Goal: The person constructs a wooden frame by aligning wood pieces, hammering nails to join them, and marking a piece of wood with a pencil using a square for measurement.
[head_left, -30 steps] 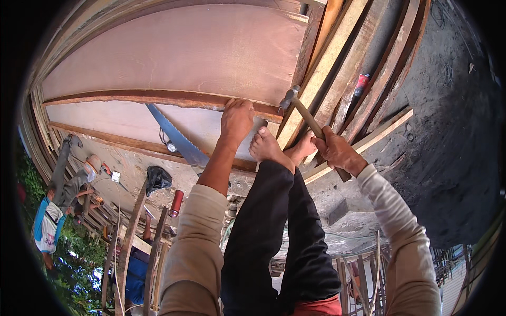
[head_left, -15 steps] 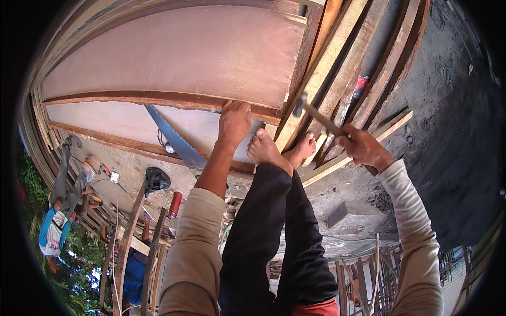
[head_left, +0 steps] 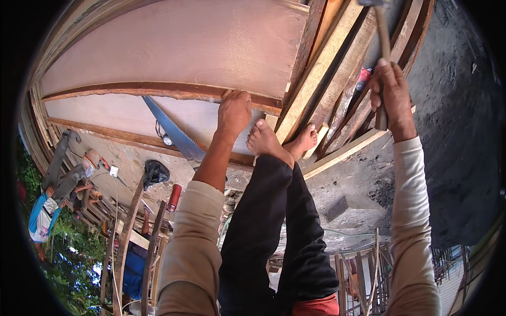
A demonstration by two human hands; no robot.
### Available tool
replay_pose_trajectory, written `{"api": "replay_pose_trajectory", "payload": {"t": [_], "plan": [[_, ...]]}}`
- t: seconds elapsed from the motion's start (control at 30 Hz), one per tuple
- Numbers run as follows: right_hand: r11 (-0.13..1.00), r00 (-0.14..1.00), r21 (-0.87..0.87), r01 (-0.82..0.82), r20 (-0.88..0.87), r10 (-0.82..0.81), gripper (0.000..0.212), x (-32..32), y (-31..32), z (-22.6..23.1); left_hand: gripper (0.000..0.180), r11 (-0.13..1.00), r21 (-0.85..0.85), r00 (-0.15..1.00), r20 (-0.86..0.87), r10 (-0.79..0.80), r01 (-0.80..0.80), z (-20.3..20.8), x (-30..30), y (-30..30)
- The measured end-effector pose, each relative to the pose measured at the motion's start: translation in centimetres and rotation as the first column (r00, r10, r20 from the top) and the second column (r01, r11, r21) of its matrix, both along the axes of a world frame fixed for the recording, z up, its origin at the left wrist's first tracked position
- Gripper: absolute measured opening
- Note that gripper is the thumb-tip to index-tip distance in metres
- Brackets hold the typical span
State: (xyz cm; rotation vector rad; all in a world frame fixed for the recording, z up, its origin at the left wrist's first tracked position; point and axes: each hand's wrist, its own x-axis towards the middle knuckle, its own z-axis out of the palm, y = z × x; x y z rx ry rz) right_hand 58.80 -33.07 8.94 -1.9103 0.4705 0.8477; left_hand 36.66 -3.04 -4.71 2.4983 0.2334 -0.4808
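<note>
With fingers curled over its edge, my left hand [head_left: 235, 113] grips a reddish-brown wooden batten [head_left: 158, 89] near its right end. The batten runs along a pinkish plywood sheet [head_left: 184, 45]. My right hand [head_left: 391, 92] is closed round the wooden handle of a hammer [head_left: 383, 31], raised at the right with its head at the top edge of the picture. A handsaw [head_left: 171, 126] with a blue blade lies on a paler panel [head_left: 105, 113] left of my left hand. My bare feet [head_left: 263, 139] rest by the batten's end and the timber.
Several long timber beams [head_left: 321, 68] lie at the upper right, with a red-capped bottle [head_left: 363, 78] among them. Left of my legs are a black plastic bag [head_left: 156, 172] and a red cylinder [head_left: 174, 197]. Another person [head_left: 45, 213] is at the far left.
My right hand has swung the hammer up and away, from beside the batten's end toward the top right. My left hand stays on the batten.
</note>
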Motion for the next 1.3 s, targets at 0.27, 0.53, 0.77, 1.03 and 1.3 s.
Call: {"api": "replay_pose_trajectory", "payload": {"t": [0.27,0.53,0.77,1.03,1.3], "plan": [[0.542,0.542,-0.068,-0.837,-0.240,0.806,0.042,-5.8,-1.9,-2.7,0.016,1.000,-0.008,0.999,-0.042,-0.002,0.002,-0.8,-0.6,-0.1],[0.733,0.736,-0.145,-0.664,-0.302,0.606,0.040,-9.6,-1.8,-4.4,0.016,1.000,0.000,1.000,-0.010,-0.025,0.025,-0.8,1.3,-0.7],[0.997,0.995,-0.058,0.058,0.082,-0.054,0.039,-3.4,-0.3,-2.7,0.015,1.000,0.009,1.000,0.014,-0.010,0.010,0.0,-0.1,-0.6],[0.773,0.737,-0.054,-0.632,-0.352,0.577,0.045,-4.9,1.1,-2.2,0.015,1.000,0.016,0.999,-0.042,0.004,-0.003,-0.2,-0.1,-0.3],[0.573,0.526,0.015,-0.819,-0.377,0.762,0.038,-4.6,1.6,-1.4,0.020,0.999,-0.006,0.996,-0.070,-0.049,0.049,-0.3,-0.3,0.1]]}}
